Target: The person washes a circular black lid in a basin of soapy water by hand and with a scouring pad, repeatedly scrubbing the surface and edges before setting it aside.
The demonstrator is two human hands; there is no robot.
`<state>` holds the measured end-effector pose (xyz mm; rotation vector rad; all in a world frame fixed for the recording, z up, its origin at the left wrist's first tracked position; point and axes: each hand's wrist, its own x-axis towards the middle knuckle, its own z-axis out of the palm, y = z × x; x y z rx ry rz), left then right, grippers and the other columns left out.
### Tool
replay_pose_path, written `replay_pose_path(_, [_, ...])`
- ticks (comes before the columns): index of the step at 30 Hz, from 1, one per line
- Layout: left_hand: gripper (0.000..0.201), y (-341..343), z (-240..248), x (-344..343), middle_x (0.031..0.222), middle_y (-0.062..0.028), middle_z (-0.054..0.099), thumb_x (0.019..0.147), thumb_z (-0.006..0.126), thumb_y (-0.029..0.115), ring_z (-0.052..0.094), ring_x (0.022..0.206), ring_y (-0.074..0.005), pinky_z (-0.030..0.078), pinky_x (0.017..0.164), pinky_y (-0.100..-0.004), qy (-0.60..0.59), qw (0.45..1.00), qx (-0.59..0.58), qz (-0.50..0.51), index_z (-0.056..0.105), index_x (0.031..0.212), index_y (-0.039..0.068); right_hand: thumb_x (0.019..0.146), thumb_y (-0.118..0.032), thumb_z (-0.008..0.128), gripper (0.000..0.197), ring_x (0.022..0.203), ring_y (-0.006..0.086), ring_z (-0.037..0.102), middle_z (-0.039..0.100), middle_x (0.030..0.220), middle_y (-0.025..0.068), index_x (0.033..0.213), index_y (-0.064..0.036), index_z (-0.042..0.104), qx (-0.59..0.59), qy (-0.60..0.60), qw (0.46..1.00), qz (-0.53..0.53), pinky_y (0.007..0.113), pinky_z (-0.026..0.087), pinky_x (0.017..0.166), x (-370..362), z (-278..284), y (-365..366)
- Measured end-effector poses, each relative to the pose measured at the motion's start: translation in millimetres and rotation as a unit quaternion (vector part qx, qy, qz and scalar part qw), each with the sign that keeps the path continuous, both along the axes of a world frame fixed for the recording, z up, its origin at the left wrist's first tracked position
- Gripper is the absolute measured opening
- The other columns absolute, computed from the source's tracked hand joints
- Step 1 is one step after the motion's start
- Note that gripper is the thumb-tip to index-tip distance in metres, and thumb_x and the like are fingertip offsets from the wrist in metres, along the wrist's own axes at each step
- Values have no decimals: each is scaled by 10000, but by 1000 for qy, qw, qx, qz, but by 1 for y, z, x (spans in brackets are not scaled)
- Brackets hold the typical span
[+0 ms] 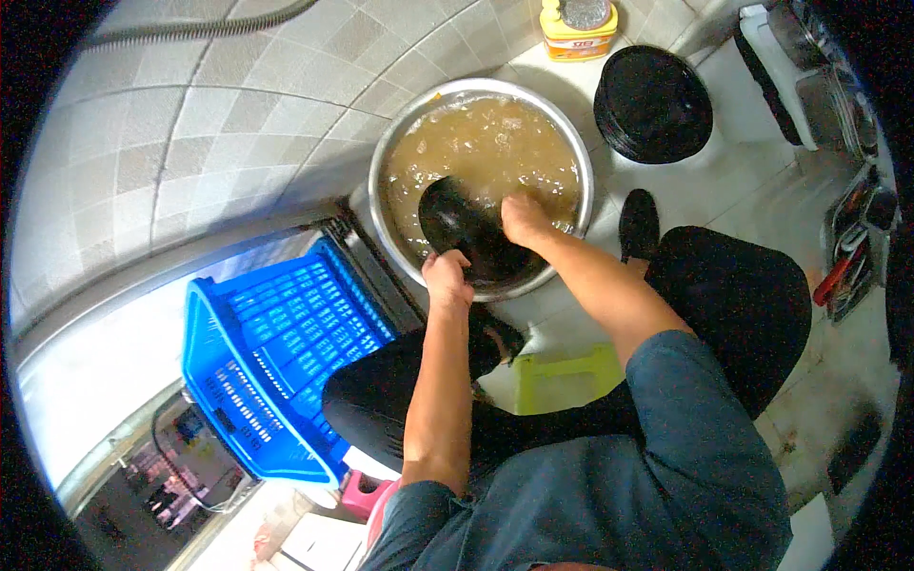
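A wide metal basin of murky brown, bubbly water stands on the floor before me. In it a round black plate sits tilted, partly under the water. My left hand grips the plate's near edge at the basin's near left rim, thumb on top. My right hand is closed in a fist over the plate's right side, at the water surface. Whatever its fingers hold, if anything, is hidden from view.
A stack of black plates stands right of the basin, near a yellow jug. A blue plastic basket is at the left, by the tiled wall. A green stool is below me. Dishes and utensils line the right.
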<state>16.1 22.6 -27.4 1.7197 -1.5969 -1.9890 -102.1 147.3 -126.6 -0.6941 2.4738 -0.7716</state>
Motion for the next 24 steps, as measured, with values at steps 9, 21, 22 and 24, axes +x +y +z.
replay_pose_path(9, [235, -6, 13, 8, 791, -133, 686, 604, 692, 35, 670, 822, -335, 515, 776, -412, -4, 973, -9, -231, 671, 822, 120, 791, -21, 579, 132, 909, 456, 604, 604, 941, 268, 914, 19, 552, -151, 7, 986, -64, 518, 499, 781, -28, 39, -33])
replay_pose_path(21, [241, 32, 60, -7, 748, -69, 486, 678, 584, -55, 527, 646, -262, 433, 516, -396, 22, 996, 81, 41, 493, 866, 66, 843, -45, 549, 188, 905, 427, 631, 637, 937, 228, 1021, -2, 593, -225, 74, 970, -50, 510, 521, 789, -41, 52, -34])
replay_pose_path(22, [241, 29, 52, -4, 748, -69, 486, 678, 584, -55, 527, 646, -262, 433, 516, -396, 25, 996, 81, 41, 493, 866, 66, 839, -77, 574, 157, 881, 420, 651, 657, 921, 232, 959, 13, 621, -180, 70, 980, -52, 515, 529, 776, -42, 46, -26])
replay_pose_path(24, [198, 22, 41, -3, 784, -88, 536, 677, 576, -56, 568, 684, -282, 466, 520, -416, 57, 993, 45, 91, 525, 840, 44, 835, -109, 599, 159, 857, 413, 670, 676, 905, 236, 897, 28, 650, -137, 67, 987, -44, 520, 537, 764, -41, 50, -19])
